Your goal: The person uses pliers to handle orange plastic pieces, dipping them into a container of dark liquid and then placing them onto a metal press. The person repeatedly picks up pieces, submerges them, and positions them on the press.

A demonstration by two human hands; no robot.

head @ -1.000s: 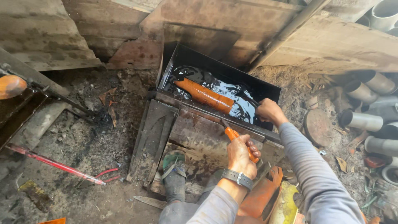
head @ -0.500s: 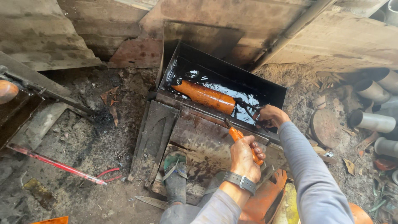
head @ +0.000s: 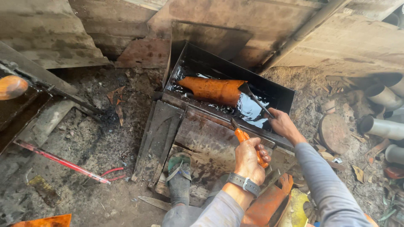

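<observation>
A black metal trough (head: 277, 90) holds dark shiny liquid with an orange clay pipe piece (head: 214, 89) lying in it. My right hand (head: 283, 125) grips a thin dark rod (head: 254, 99) whose end touches the pipe piece's right end. My left hand (head: 249, 157), with a grey watch at the wrist, is closed around an orange-handled tool (head: 246, 141) held over the rusty metal plate (head: 206, 138) in front of the trough. My sandalled foot (head: 179, 174) rests on that plate.
Grey pipes (head: 383, 126) lie at the right among debris. A round rusty disc (head: 334, 132) sits near them. A red rod (head: 59, 160) lies on the dirt at left. Orange clay pieces (head: 269, 204) sit by my knees. Wooden boards (head: 50, 33) stand behind.
The view has moved closer to the trough. My right hand has shifted along the trough's front edge, and its rod now reaches the pipe piece's end. My left hand keeps its tool.
</observation>
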